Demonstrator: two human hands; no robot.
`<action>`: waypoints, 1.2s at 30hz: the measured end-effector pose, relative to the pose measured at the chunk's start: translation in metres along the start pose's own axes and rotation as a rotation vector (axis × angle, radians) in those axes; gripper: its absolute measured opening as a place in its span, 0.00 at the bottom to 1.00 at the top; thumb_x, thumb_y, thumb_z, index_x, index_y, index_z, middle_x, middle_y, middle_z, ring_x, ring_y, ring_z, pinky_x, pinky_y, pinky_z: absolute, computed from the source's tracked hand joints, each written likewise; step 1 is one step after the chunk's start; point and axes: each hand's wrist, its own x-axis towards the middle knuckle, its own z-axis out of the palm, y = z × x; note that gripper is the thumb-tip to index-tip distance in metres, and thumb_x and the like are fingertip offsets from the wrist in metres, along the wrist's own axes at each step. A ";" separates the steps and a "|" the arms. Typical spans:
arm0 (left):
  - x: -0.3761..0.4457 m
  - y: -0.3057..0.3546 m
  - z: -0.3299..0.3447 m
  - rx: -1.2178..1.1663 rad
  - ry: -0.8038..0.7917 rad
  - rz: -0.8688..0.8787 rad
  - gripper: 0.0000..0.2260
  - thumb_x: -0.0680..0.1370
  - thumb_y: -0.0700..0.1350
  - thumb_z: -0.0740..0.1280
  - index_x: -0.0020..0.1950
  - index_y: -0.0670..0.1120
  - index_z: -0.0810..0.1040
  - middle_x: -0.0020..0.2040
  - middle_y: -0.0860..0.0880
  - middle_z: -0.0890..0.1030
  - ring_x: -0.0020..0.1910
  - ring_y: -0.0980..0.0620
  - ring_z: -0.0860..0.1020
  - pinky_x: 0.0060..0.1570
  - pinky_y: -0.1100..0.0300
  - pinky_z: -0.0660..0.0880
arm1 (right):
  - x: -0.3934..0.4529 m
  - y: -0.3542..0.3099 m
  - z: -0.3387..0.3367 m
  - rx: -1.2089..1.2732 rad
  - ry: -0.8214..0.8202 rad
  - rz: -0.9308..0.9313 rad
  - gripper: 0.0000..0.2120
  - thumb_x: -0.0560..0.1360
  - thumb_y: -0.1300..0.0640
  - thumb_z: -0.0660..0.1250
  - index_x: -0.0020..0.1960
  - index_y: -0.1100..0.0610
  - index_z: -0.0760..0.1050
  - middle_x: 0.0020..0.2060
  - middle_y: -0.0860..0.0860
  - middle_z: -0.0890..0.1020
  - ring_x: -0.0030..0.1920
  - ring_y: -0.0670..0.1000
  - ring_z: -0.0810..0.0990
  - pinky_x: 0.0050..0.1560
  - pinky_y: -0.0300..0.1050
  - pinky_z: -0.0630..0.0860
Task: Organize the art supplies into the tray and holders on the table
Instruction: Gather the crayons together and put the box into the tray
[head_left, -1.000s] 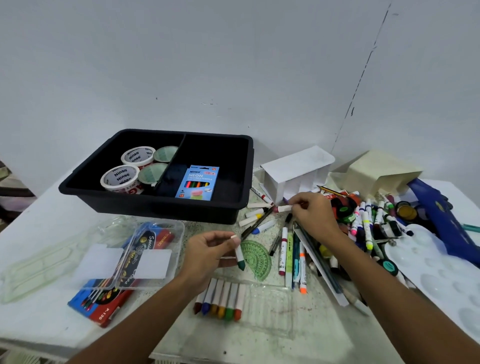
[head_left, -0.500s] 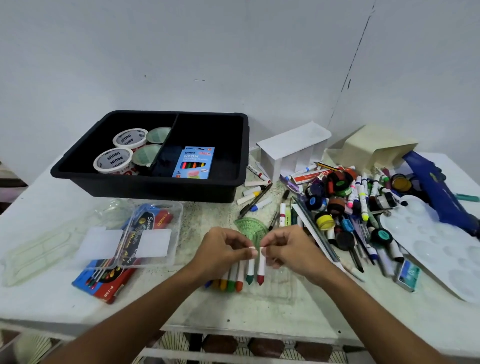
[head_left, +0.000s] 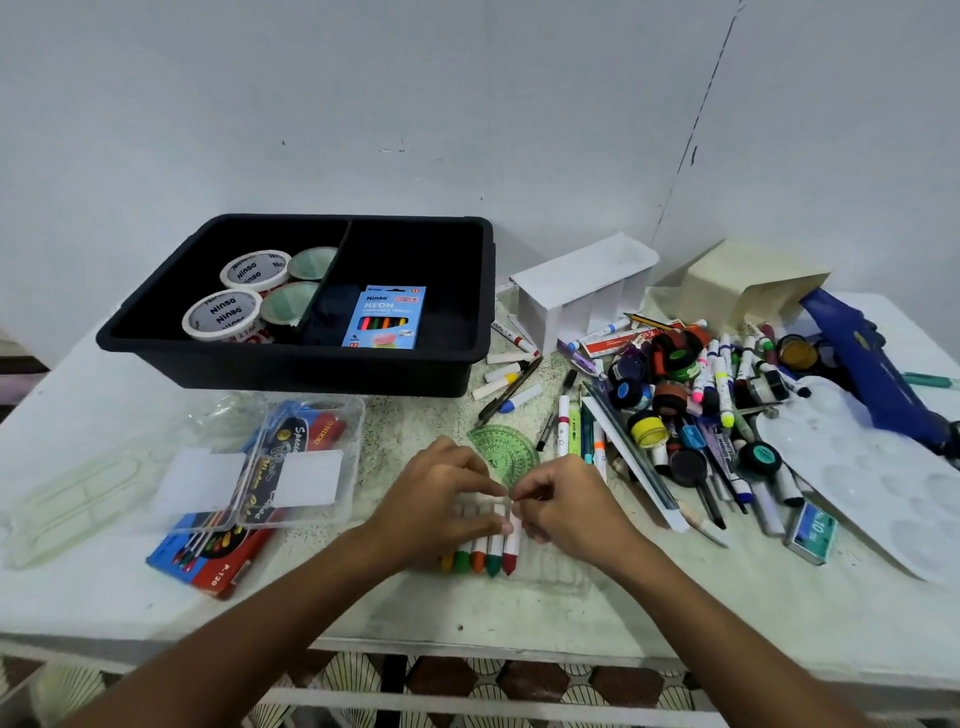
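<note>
A row of white-bodied crayons (head_left: 485, 553) with coloured tips lies in a clear plastic sleeve near the table's front edge. My left hand (head_left: 441, 499) rests over the crayons' upper ends, its fingers curled on the dark green one. My right hand (head_left: 561, 506) pinches the top of the red-tipped crayon (head_left: 511, 545) at the right end of the row. The black tray (head_left: 462, 371) stands at the back left with tape rolls (head_left: 223, 314) and a blue pencil box (head_left: 387, 317) inside. A white divided holder (head_left: 576, 296) lies on its side behind the hands.
A heap of markers, paint pots and pens (head_left: 691, 395) covers the right of the table, with a white palette (head_left: 872, 478) and a blue tool (head_left: 872, 364). A clear box (head_left: 270, 467) over a red pencil pack sits left. A green protractor (head_left: 504, 452) lies just beyond my hands.
My right hand picked a red-tipped crayon from the pile and brought it forward. Both hands came together and lowered their crayons into the row in the sleeve.
</note>
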 end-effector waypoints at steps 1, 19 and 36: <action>-0.003 -0.001 -0.003 0.007 -0.035 0.069 0.23 0.69 0.67 0.68 0.52 0.50 0.85 0.46 0.54 0.79 0.49 0.57 0.71 0.44 0.59 0.71 | 0.000 -0.001 0.000 -0.021 0.002 -0.008 0.05 0.74 0.68 0.70 0.42 0.63 0.83 0.26 0.48 0.78 0.23 0.43 0.76 0.27 0.39 0.75; -0.023 -0.012 -0.005 0.339 -0.137 0.490 0.18 0.77 0.60 0.67 0.57 0.47 0.81 0.58 0.47 0.81 0.57 0.49 0.78 0.51 0.53 0.78 | -0.009 -0.004 0.013 -0.314 0.039 -0.140 0.05 0.75 0.61 0.70 0.44 0.61 0.84 0.37 0.49 0.76 0.38 0.44 0.73 0.35 0.30 0.66; -0.026 -0.011 -0.004 0.355 -0.122 0.481 0.18 0.78 0.59 0.65 0.58 0.47 0.81 0.57 0.48 0.81 0.58 0.50 0.77 0.51 0.53 0.77 | -0.010 -0.004 0.003 -0.298 -0.043 -0.153 0.04 0.72 0.60 0.74 0.39 0.55 0.82 0.36 0.45 0.81 0.36 0.42 0.78 0.38 0.38 0.76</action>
